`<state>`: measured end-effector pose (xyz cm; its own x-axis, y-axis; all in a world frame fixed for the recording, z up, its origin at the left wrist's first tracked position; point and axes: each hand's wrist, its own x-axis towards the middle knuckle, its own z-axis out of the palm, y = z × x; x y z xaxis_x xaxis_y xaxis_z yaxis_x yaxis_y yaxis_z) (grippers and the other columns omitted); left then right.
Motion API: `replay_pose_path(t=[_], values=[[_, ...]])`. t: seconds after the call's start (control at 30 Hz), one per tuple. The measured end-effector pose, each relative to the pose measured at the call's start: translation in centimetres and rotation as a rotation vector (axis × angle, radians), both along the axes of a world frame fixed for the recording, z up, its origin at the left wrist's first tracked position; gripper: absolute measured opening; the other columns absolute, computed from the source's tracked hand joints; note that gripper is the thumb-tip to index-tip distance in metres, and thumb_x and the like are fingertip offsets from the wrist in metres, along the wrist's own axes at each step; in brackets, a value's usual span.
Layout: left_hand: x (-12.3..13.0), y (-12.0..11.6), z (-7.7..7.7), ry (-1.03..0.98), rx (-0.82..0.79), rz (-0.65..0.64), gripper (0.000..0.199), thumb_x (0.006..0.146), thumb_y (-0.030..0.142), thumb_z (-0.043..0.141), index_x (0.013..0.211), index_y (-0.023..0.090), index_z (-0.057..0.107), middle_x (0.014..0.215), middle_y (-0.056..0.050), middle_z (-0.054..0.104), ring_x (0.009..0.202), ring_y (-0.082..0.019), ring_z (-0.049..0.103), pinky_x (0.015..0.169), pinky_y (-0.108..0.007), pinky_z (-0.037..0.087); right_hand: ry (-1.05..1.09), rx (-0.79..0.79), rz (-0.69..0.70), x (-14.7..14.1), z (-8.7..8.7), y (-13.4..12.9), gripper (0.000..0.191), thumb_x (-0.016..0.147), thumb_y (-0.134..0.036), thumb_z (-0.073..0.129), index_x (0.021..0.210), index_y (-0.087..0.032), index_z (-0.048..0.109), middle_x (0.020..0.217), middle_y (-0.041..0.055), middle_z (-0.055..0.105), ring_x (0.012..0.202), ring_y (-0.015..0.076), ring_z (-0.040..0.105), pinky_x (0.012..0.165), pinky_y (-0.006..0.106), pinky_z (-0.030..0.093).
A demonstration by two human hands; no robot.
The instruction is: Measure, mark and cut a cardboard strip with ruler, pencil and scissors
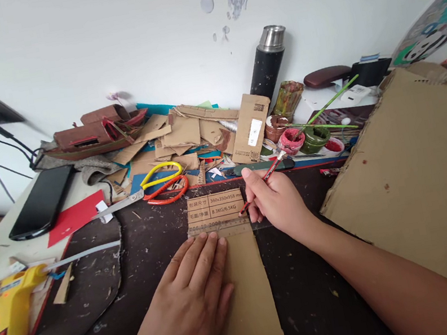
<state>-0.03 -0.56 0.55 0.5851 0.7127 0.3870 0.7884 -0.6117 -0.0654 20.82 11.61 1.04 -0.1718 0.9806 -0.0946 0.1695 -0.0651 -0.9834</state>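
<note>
A strip of brown cardboard [248, 289] with printed text lies on the dark mat in front of me. Across it rests a clear ruler [237, 227]. My left hand [193, 292] is flat, fingers stretched out, its fingertips pressing on the ruler's lower edge and the cardboard. My right hand [275, 196] is closed around a red and black pencil [272, 168], whose tip touches the cardboard near its right edge, just above the ruler. Left of the strip's far end lie scissors [162, 186] with yellow and orange handles.
A yellow hot glue gun [11, 311] and a black phone [43, 200] lie at left. Cardboard scraps [179, 132] and a brown model boat [93, 135] are at the back. Paint jars [291, 142] and a black thermos [269, 65] stand near the wall. A large cardboard sheet [396, 173] occupies the right.
</note>
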Motion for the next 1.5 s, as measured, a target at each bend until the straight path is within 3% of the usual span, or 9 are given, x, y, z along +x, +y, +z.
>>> replay_pose_path(t=[0.77,1.5], values=[[-0.05,-0.21,-0.31,0.005,-0.011,0.009,0.046,0.115,0.03,0.04,0.143,0.007,0.07,0.14,-0.016,0.075,0.132,-0.03,0.067,0.119,-0.044,0.045,0.025,-0.015,-0.013,-0.13,0.33,0.04,0.072,0.09,-0.091,0.059,0.064,-0.024,0.054,0.036,-0.0068,0.044,0.032,0.0143,0.057,0.036,0.02,0.042],[0.04,-0.21,-0.2,-0.003,-0.016,0.009,0.047,0.116,0.029,0.038,0.142,0.005,0.07,0.14,-0.016,0.075,0.132,-0.031,0.066,0.118,-0.046,0.044,0.007,-0.005,-0.006,-0.09,0.26,-0.07,0.07,0.094,-0.088,0.056,0.065,-0.025,0.053,0.038,-0.0056,0.047,0.034,0.0147,0.057,0.037,0.021,0.043]])
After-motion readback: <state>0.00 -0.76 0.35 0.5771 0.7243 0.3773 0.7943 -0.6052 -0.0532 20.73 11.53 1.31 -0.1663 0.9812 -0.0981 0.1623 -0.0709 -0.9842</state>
